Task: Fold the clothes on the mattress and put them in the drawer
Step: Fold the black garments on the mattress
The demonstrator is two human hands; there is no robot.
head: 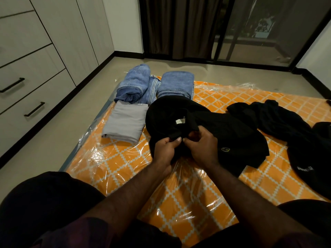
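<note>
Orange mattress (179, 194), black shirt (223, 133) bunched under hands: collar pinched by left hand (165, 149) and right hand (200, 145), folding barely started; garment likely needs spreading flat next.

Both hands (182, 145) pinch the black shirt (223, 133) on the mattress (129, 167).

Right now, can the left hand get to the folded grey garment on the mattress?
Probably yes, once it lets go: the left hand grips the black shirt, and the grey garment lies just beyond it with nothing between.
</note>
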